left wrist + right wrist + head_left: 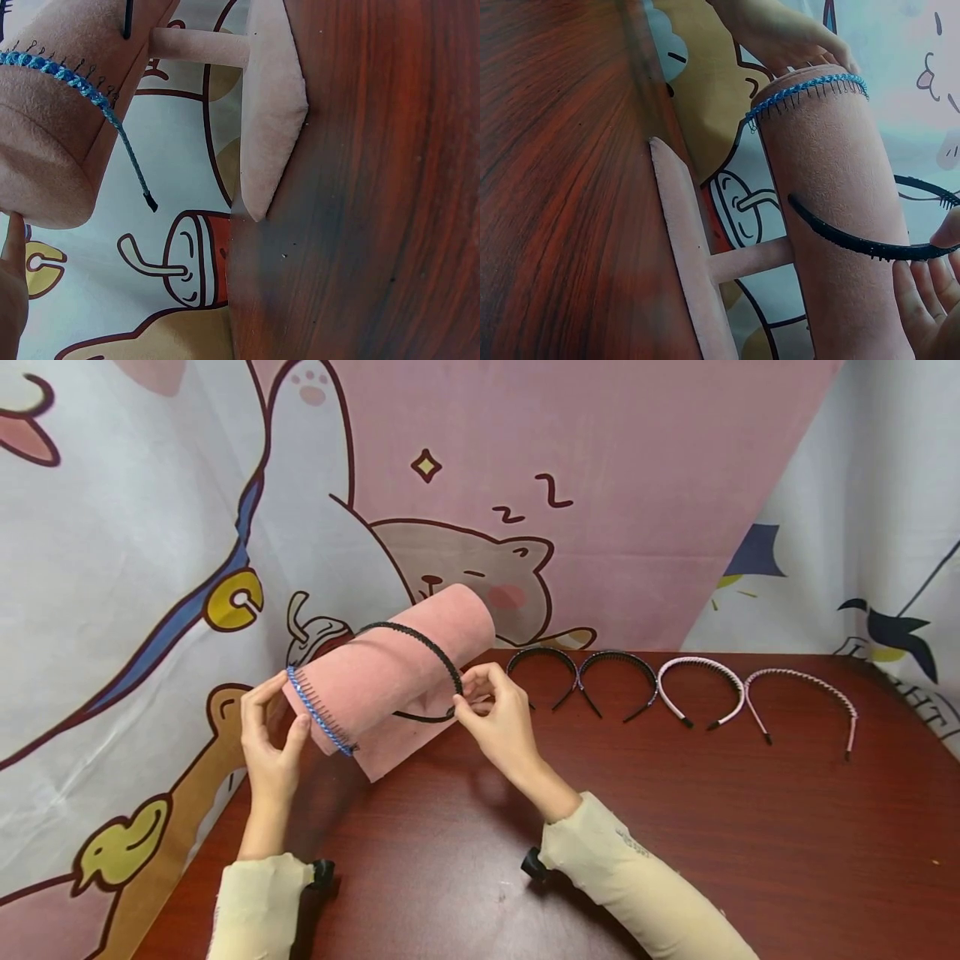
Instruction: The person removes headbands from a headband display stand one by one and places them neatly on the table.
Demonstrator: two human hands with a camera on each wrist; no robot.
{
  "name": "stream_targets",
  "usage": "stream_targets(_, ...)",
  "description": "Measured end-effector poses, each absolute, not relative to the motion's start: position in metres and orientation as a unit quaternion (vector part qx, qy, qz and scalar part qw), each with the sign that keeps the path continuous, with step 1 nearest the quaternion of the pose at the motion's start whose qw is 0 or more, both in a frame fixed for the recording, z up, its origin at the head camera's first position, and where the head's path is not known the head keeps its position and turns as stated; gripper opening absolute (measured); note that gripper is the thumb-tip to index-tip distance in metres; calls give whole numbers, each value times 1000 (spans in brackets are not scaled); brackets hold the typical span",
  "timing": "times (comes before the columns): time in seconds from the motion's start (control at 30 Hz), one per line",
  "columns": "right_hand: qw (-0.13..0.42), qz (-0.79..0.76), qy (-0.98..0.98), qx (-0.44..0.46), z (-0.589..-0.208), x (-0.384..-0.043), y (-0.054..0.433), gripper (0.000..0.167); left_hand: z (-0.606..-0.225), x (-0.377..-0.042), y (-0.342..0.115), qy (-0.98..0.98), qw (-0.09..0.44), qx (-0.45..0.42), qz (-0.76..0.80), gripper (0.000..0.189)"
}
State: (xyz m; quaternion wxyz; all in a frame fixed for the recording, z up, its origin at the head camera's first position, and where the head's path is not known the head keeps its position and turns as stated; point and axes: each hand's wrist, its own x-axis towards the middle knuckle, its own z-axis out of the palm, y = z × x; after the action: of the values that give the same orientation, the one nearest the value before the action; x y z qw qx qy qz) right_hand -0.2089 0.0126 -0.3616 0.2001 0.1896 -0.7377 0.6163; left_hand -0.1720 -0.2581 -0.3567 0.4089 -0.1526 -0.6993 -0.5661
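A pink velvety headband stand (390,672), a padded roll on a post and flat base (682,225), stands at the left of the table. A blue braided headband (318,714) with thin teeth sits round its near left end. My left hand (272,745) holds that end, thumb and fingers at opposite sides of its edge. Between thumb and fingers, my right hand (498,714) pinches a black headband (427,643) that loops over the middle of the roll. In the right wrist view, one tip of the black headband lies against the roll's side.
Along the table's back edge to the right lie two dark headbands (618,656), a white headband (701,662) and a pink-and-white twisted headband (806,673). A cartoon-printed cloth (637,485) hangs close behind and to the left of the reddish-brown table (675,835).
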Motion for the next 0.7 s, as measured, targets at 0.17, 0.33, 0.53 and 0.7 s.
stream_targets(0.17,205,622,-734,180,-361,-210,17,20,-356,-172,-258,-702,409,-152,-564,52)
stream_targets(0.33,208,627,-731,168,-360,-212,25,21,-357,-172,-258,-700,410,-152,-564,52)
stream_targets(0.53,213,643,-720,149,-356,-212,39,20,-357,-173,-258,-701,409,-153,-564,52)
stream_targets(0.7,200,666,-706,133,-354,-214,54,19,-358,-173,-259,-698,410,-156,-567,52)
